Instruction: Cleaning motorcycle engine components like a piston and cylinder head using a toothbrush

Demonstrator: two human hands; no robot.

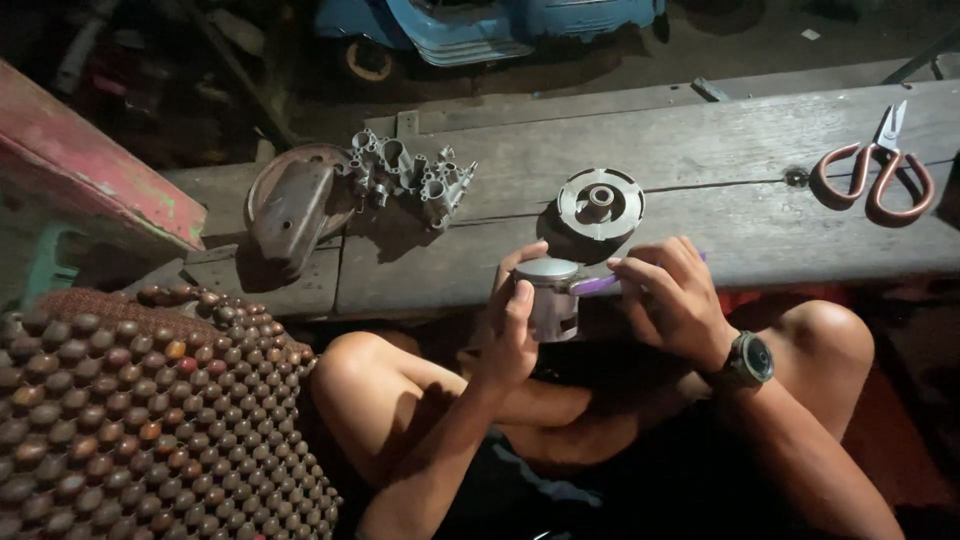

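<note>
Head view: a weathered plank bench (pixel 700 170) carries a beaded seat mat (pixel 130 420), a rusty cover (pixel 290 205), a cast carburettor body (pixel 410 180), a finned disc (pixel 600 203) and red-handled scissors (pixel 880 170). Just before it, the left hand (pixel 510 330) wraps a grey metal piston (pixel 553 297), likely stiff, weighty, smooth-sided. The right hand (pixel 675 300) pinches a thin purple tool (pixel 598 285).

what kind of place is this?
Likely an informal engine-repair workshop. A grey metal carburettor body and a round slotted metal disc lie on a worn wooden plank bench, and a blue vehicle body stands behind.
</note>
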